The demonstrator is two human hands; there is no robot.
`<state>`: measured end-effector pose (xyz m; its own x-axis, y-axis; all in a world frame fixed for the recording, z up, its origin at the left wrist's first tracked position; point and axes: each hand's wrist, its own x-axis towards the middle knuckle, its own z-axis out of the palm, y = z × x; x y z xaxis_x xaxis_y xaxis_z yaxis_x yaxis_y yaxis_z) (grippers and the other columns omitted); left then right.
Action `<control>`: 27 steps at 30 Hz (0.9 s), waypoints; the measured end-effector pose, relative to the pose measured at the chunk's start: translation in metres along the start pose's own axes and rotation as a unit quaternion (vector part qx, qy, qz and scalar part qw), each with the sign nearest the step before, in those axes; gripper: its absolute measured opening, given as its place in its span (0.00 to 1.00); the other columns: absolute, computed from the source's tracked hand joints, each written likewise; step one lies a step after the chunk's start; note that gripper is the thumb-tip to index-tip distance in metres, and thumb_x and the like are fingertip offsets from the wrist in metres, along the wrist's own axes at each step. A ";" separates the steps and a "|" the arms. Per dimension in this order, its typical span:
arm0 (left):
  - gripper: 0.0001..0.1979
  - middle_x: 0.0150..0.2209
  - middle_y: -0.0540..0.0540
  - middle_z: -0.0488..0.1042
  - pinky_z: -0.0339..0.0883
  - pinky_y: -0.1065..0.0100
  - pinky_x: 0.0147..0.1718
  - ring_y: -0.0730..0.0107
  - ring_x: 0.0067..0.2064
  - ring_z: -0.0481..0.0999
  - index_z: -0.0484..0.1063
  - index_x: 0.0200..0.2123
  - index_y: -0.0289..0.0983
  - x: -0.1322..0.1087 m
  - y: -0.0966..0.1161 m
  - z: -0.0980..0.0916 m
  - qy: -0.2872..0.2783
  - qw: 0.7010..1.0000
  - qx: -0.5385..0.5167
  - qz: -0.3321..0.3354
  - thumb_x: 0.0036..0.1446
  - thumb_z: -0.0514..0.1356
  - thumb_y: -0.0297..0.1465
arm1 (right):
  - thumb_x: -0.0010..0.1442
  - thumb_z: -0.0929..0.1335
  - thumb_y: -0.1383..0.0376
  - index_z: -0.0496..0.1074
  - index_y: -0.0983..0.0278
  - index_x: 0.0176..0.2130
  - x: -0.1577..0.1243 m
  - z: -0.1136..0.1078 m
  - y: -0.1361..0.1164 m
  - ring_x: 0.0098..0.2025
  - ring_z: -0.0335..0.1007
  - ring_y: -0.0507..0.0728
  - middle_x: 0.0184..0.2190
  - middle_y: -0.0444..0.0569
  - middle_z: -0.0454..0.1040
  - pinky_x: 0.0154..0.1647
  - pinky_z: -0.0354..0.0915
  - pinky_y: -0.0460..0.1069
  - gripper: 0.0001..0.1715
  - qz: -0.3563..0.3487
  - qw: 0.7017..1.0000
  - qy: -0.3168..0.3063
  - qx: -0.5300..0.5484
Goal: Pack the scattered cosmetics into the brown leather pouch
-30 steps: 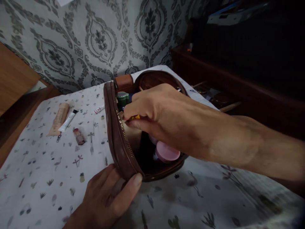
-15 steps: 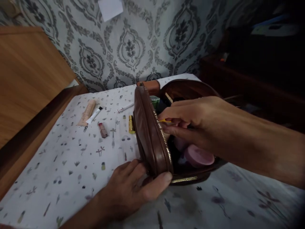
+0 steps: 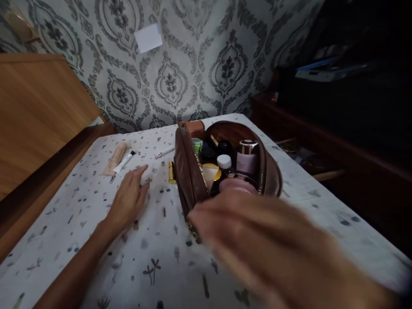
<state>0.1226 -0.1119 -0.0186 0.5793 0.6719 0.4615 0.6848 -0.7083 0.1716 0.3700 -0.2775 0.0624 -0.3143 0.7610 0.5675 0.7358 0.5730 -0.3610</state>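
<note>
My left hand (image 3: 128,195) is low over the patterned cloth, left of the brown bag (image 3: 189,171). Its index finger and thumb point forward with a gap between them. The small pinkish tube seen there earlier is hidden, apparently beneath this hand. My right hand (image 3: 244,231) is smeared by motion in front of the bag, its fingertips at the near corner; whether they grip it I cannot tell. Inside the unzipped bag are a bottle with a shiny cap (image 3: 247,156), a white-lidded jar (image 3: 224,161), a pink rounded item (image 3: 238,184) and a green item (image 3: 197,145).
A gold tube (image 3: 171,172) lies beside the bag, with a slim white tube (image 3: 165,152) behind it. Farther left are a beige tube (image 3: 116,158) and a black-capped white tube (image 3: 125,162). A wooden panel (image 3: 41,107) borders the left; dark furniture stands right.
My right hand has come out of the bag toward me. My left hand has let go of the bag's near corner and moved left and forward over the cloth.
</note>
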 end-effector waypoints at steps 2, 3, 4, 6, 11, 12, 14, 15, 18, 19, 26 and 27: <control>0.26 0.66 0.31 0.64 0.60 0.46 0.65 0.49 0.69 0.62 0.57 0.67 0.34 0.010 -0.031 0.008 -0.014 1.000 0.027 -0.005 0.72 0.45 0.40 | 0.68 0.62 0.75 0.72 0.64 0.33 -0.008 0.031 -0.008 0.29 0.65 0.51 0.27 0.45 0.71 0.27 0.62 0.48 0.14 -0.090 0.995 -0.012 0.035; 0.27 0.68 0.31 0.60 0.56 0.44 0.66 0.48 0.71 0.57 0.57 0.67 0.33 0.014 -0.044 0.012 -0.017 0.999 0.037 -0.007 0.72 0.44 0.41 | 0.66 0.64 0.75 0.72 0.65 0.31 -0.011 0.047 -0.011 0.28 0.64 0.51 0.25 0.43 0.69 0.25 0.59 0.48 0.13 -0.127 0.991 -0.026 0.031; 0.29 0.70 0.32 0.57 0.53 0.44 0.68 0.47 0.73 0.53 0.55 0.68 0.33 0.017 -0.056 0.017 -0.033 0.998 0.046 -0.009 0.72 0.43 0.43 | 0.65 0.65 0.75 0.71 0.65 0.31 -0.012 0.061 -0.013 0.27 0.63 0.51 0.24 0.42 0.69 0.23 0.57 0.49 0.11 -0.158 0.987 -0.032 0.023; 0.31 0.73 0.34 0.52 0.47 0.41 0.69 0.46 0.75 0.46 0.52 0.71 0.35 0.019 -0.073 0.024 -0.099 0.994 0.054 0.001 0.72 0.43 0.45 | 0.64 0.69 0.70 0.72 0.65 0.35 -0.010 0.083 -0.015 0.28 0.64 0.52 0.27 0.43 0.71 0.20 0.52 0.50 0.04 -0.207 0.974 -0.093 0.009; 0.35 0.74 0.38 0.49 0.49 0.45 0.69 0.49 0.75 0.46 0.45 0.74 0.38 0.008 -0.093 0.023 -0.232 0.972 0.023 0.019 0.71 0.42 0.50 | 0.63 0.69 0.69 0.72 0.66 0.39 0.012 0.105 -0.022 0.34 0.71 0.55 0.35 0.46 0.76 0.21 0.52 0.50 0.02 -0.191 0.946 -0.259 0.037; 0.36 0.74 0.38 0.49 0.50 0.46 0.69 0.49 0.75 0.46 0.46 0.73 0.38 0.003 -0.096 0.020 -0.234 0.972 0.028 0.019 0.70 0.43 0.50 | 0.63 0.68 0.70 0.72 0.66 0.39 0.017 0.109 -0.022 0.35 0.71 0.55 0.36 0.46 0.76 0.22 0.52 0.50 0.02 -0.174 0.946 -0.269 0.045; 0.37 0.74 0.37 0.51 0.53 0.46 0.68 0.48 0.74 0.49 0.48 0.73 0.37 -0.011 -0.101 0.014 -0.227 0.972 0.056 0.022 0.69 0.45 0.52 | 0.64 0.66 0.70 0.72 0.66 0.38 0.025 0.121 -0.022 0.34 0.72 0.55 0.36 0.47 0.77 0.23 0.53 0.49 0.04 -0.142 0.948 -0.279 0.059; 0.38 0.73 0.37 0.52 0.56 0.46 0.67 0.47 0.74 0.51 0.49 0.73 0.37 -0.019 -0.103 0.010 -0.219 0.972 0.077 0.024 0.68 0.46 0.53 | 0.65 0.65 0.69 0.72 0.66 0.37 0.028 0.128 -0.021 0.33 0.72 0.55 0.36 0.48 0.77 0.24 0.54 0.49 0.06 -0.127 0.950 -0.278 0.069; 0.37 0.68 0.34 0.62 0.71 0.47 0.55 0.43 0.69 0.61 0.55 0.71 0.39 -0.043 -0.101 -0.007 -0.176 0.971 0.159 0.024 0.67 0.49 0.53 | 0.67 0.64 0.67 0.73 0.67 0.35 0.029 0.151 -0.015 0.35 0.72 0.54 0.35 0.49 0.78 0.32 0.60 0.47 0.10 -0.065 0.963 -0.230 0.128; 0.35 0.64 0.33 0.68 0.74 0.48 0.49 0.42 0.64 0.68 0.58 0.70 0.39 -0.050 -0.097 -0.014 -0.158 0.969 0.187 0.030 0.67 0.48 0.52 | 0.67 0.64 0.68 0.73 0.67 0.34 0.027 0.158 -0.013 0.35 0.72 0.53 0.35 0.49 0.78 0.35 0.61 0.46 0.11 -0.039 0.965 -0.211 0.152; 0.19 0.44 0.43 0.78 0.76 0.56 0.40 0.55 0.41 0.79 0.69 0.59 0.45 -0.074 -0.071 -0.041 -0.136 0.978 0.152 0.046 0.70 0.49 0.41 | 0.60 0.66 0.72 0.75 0.67 0.32 0.012 0.178 -0.005 0.30 0.69 0.50 0.29 0.46 0.78 0.33 0.59 0.43 0.08 0.100 0.940 -0.162 0.282; 0.19 0.45 0.42 0.77 0.76 0.54 0.42 0.53 0.44 0.79 0.69 0.57 0.43 -0.075 -0.070 -0.039 -0.134 0.980 0.139 0.037 0.70 0.49 0.41 | 0.60 0.66 0.72 0.76 0.68 0.32 0.011 0.178 -0.006 0.30 0.69 0.50 0.29 0.46 0.78 0.33 0.59 0.42 0.08 0.112 0.937 -0.153 0.292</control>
<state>0.0138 -0.1210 -0.0315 0.7018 0.6801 0.2120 0.7089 -0.6959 -0.1147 0.2556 -0.2182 -0.0609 -0.4149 0.8823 0.2225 0.3778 0.3895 -0.8400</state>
